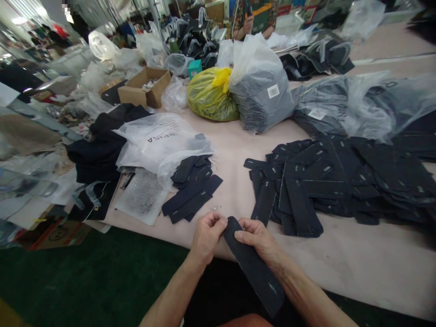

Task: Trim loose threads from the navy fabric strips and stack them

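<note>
A long dark strip with rounded ends slants down over the table's front edge, a small pale slot mark near its lower end. My right hand grips its upper part, thumb on top. At the strip's upper left edge my left hand is closed, thumb and fingertips pinched against the rim. Whether something small sits in that pinch I cannot make out. Ahead to the left lies a small heap of similar strips, partly under a white plastic bag. A much larger pile of dark pieces spreads to the right.
A whitish board with dark scraps lies left, a small dark metal tool beside it. Farther back stand a yellow bag, a filled clear bag and a cardboard box. Across the table is another person.
</note>
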`<state>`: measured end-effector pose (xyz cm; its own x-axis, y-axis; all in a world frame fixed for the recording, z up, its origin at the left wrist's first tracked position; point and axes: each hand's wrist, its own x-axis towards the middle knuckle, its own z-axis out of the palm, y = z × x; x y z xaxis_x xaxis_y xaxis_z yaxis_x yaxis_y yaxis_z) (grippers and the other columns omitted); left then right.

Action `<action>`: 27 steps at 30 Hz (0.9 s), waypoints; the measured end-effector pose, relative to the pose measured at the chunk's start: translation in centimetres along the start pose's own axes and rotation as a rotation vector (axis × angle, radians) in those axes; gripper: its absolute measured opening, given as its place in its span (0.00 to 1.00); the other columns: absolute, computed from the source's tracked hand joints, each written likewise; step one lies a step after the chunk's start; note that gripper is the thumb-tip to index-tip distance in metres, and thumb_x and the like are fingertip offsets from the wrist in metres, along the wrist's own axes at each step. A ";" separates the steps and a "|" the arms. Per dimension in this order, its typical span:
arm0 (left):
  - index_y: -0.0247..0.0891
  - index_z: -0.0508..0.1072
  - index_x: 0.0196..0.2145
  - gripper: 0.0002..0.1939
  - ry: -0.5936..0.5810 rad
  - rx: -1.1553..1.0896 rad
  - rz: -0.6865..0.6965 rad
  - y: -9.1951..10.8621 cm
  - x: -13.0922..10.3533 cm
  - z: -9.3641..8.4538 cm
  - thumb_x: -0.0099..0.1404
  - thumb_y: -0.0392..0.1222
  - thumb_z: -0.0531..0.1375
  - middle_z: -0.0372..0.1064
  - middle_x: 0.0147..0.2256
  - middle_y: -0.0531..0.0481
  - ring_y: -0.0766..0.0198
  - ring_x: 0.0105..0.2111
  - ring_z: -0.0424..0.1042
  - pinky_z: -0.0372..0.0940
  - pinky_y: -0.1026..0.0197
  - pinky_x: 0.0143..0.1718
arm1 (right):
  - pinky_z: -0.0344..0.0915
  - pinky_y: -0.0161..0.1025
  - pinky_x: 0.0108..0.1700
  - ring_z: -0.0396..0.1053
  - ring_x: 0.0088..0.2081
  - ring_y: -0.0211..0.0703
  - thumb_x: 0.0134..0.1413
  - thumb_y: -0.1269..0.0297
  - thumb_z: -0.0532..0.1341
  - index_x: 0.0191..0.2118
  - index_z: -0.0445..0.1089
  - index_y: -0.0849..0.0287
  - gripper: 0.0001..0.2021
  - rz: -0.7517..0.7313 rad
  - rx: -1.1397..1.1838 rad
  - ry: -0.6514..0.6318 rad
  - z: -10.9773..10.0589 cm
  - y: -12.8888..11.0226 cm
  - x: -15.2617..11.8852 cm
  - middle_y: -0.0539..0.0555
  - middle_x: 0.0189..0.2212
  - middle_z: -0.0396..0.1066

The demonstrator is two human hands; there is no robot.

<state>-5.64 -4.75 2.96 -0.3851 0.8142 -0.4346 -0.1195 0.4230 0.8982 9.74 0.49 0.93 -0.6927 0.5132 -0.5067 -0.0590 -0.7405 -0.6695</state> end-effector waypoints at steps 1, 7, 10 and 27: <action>0.36 0.70 0.28 0.08 0.063 0.165 0.154 0.1 -0.1 -0.1 0.58 0.44 0.61 0.64 0.24 0.53 0.69 0.23 0.62 0.58 0.65 0.24 | 0.56 0.30 0.20 0.60 0.17 0.32 0.40 0.57 0.71 0.29 0.68 0.61 0.15 -0.003 -0.005 0.017 0.0 0.3 0.0 0.46 0.19 0.67; 0.37 0.70 0.28 0.08 -0.003 0.717 0.681 0.8 -0.9 -0.5 0.64 0.33 0.54 0.64 0.28 0.50 0.64 0.32 0.66 0.62 0.61 0.35 | 0.54 0.31 0.22 0.58 0.19 0.32 0.41 0.58 0.69 0.28 0.69 0.61 0.13 -0.059 -0.074 0.103 0.3 0.6 -0.1 0.45 0.19 0.65; 0.36 0.72 0.33 0.08 -0.111 0.796 0.704 0.8 -1.2 -0.7 0.66 0.32 0.53 0.65 0.30 0.49 0.63 0.33 0.66 0.63 0.60 0.36 | 0.53 0.32 0.24 0.57 0.21 0.33 0.43 0.58 0.68 0.28 0.69 0.61 0.12 -0.103 -0.168 0.128 0.4 0.2 -0.3 0.45 0.19 0.64; 0.37 0.67 0.30 0.08 -0.248 0.995 0.701 0.3 -1.6 -0.3 0.64 0.30 0.50 0.61 0.31 0.49 0.63 0.30 0.63 0.62 0.61 0.32 | 0.47 0.35 0.25 0.48 0.23 0.34 0.48 0.67 0.58 0.19 0.55 0.58 0.12 -0.323 -0.775 0.191 0.4 -0.5 -1.2 0.44 0.18 0.47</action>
<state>-5.32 -6.01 3.94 0.1101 0.9937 0.0212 0.8294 -0.1037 0.5489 10.26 0.05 2.07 -0.5892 0.7637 -0.2637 0.3234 -0.0762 -0.9432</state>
